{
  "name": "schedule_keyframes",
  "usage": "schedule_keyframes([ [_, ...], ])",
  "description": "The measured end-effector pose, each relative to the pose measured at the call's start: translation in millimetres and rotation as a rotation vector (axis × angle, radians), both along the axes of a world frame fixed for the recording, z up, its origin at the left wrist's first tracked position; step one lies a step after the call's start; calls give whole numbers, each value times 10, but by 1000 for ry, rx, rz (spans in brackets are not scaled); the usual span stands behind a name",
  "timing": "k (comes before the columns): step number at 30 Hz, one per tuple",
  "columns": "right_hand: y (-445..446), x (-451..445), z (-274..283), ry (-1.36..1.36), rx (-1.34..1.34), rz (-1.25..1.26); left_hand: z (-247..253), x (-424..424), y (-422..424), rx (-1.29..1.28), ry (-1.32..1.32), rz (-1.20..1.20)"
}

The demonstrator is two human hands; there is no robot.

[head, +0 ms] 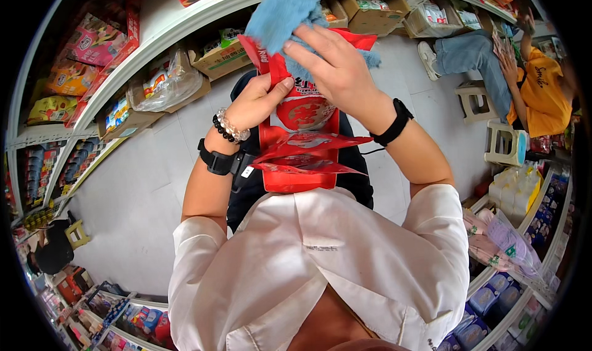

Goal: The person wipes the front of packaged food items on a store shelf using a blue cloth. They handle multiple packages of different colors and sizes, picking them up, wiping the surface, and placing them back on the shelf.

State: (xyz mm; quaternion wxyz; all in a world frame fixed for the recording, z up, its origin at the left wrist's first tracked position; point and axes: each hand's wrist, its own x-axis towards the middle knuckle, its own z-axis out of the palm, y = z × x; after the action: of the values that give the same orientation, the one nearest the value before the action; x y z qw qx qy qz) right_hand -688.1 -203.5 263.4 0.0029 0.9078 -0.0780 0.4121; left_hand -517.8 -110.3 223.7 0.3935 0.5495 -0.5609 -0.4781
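A red display box point(300, 182) with several glossy red packets point(319, 140) standing in it rests on my lap. My left hand point(259, 99) pinches the edge of another red packet point(303, 108) at the box's far end, thumb on top. Over the upper part of that packet my right hand point(335, 66) presses a light blue cloth point(284, 20), with the fingers spread on it. Part of the cloth sticks out to the right of this hand. The cloth and my right hand hide much of the packet's top.
Shelves with cardboard boxes point(222, 59) of bagged goods curve along the far side and left. At the right a person in an orange shirt point(545, 92) sits near plastic stools point(504, 143). Another person in dark clothes point(53, 247) is at the far left. Shelves with packages point(490, 293) stand lower right.
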Motion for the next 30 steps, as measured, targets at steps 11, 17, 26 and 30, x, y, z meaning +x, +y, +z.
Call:
schedule_keyframes([
  [11, 16, -907, -1, -598, 1252, -97, -194, 195, 231, 55, 304, -94],
  [17, 161, -931, 169, 56, 1301, 160, -210, 107, 144, 8, 294, -219],
  [26, 64, -314, 189, 399, 1318, 620, -222, -47, 186, -110, 196, -82],
  [30, -39, -481, -192, 472, 1368, 510, -239, -8, 219, 39, 396, 110],
])
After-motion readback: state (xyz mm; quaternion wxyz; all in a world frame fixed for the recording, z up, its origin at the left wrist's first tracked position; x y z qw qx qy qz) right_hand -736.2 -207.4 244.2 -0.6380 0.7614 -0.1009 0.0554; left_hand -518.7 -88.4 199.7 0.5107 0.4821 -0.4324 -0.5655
